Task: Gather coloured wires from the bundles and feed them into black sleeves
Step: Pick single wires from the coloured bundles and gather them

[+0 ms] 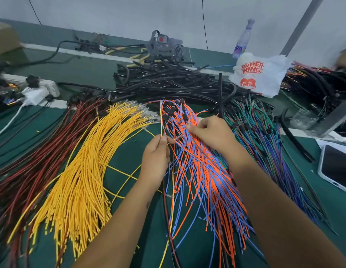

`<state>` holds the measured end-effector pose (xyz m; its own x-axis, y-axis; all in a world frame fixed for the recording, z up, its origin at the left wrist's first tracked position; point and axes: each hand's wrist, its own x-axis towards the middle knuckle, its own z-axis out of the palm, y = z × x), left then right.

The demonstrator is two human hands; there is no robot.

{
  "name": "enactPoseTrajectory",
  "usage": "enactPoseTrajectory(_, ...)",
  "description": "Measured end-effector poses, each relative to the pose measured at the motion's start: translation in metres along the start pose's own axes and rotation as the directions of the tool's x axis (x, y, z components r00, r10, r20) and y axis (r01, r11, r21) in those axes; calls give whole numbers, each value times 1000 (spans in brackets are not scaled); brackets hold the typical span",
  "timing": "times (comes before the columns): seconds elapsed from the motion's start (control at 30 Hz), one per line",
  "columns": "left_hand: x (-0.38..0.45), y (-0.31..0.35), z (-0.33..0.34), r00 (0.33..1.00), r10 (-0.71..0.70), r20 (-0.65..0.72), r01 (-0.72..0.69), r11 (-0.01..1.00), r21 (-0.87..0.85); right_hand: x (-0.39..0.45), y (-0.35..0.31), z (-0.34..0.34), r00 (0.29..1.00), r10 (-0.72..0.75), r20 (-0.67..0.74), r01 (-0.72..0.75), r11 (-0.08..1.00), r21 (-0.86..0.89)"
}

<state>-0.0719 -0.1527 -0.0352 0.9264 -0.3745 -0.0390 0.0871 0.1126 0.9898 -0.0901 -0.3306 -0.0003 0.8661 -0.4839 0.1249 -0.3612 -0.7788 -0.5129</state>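
Observation:
Bundles of wires fan across the green table: dark red wires (33,151) at the left, yellow wires (81,171) beside them, orange and blue wires (203,171) in the middle, green, blue and purple wires (265,144) at the right. My left hand (155,161) grips a few gathered wires, among them a yellow and a dark one, that rise from its fist. My right hand (211,134) pinches a strand in the orange and blue bundle. A heap of black sleeves (168,80) lies behind the bundles.
A white printed plastic bag (259,74) and a plastic bottle (243,39) stand at the back right. A phone (336,167) lies at the right edge. A white power strip (42,89) sits at the left. A metal post (332,117) stands at the right.

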Motion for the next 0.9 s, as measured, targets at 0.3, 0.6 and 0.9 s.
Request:
enactPoseTrajectory(0.3, -3, 2, -4, 999, -9, 35, 10, 1000, -14, 1, -2, -20, 992, 129, -6, -110, 864, 491)
enactPoseTrajectory(0.6, -2, 1, -3, 999, 2, 47, -3, 999, 33, -6, 27, -70, 969, 227, 100, -199, 472, 859)
enactPoseTrajectory(0.9, -1, -2, 0, 999, 15, 35, -17, 999, 45, -38, 57, -55, 928, 336, 161, -362, 916, 176)
